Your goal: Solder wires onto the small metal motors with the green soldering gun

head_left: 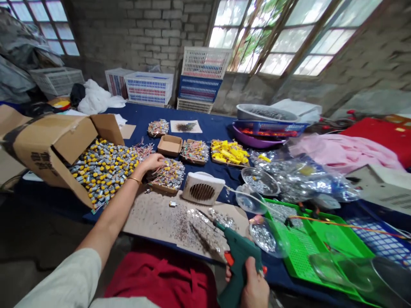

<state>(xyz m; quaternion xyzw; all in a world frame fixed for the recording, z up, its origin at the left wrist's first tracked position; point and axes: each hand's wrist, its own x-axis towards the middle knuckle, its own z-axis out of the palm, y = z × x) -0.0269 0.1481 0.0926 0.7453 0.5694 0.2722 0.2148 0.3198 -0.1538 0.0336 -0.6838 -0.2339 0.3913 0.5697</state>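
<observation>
Right hand (255, 287) grips a green glue gun (237, 261) shut at its handle (light, easy to hold there); left hand (150, 162), half open, rests on fine-wired parts (170, 173) in a cardboard tray (157, 188).

- Grey brick walls (138, 30) observed on two sides.
- Daylight admitted through large wood-framed windows (276, 38).
- Plastic crates (201, 64) stacked by the wall.
- Dark floor (32, 244) seen left of the navy-covered table (221, 130).

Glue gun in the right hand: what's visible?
A green plastic hot glue gun with a pistol-shaped body, an orange trigger and a slim dark nozzle. The right hand grips its handle, tilting the nozzle forward and left over a brown cardboard sheet. Whether the tip touches the cardboard cannot be told.
</observation>
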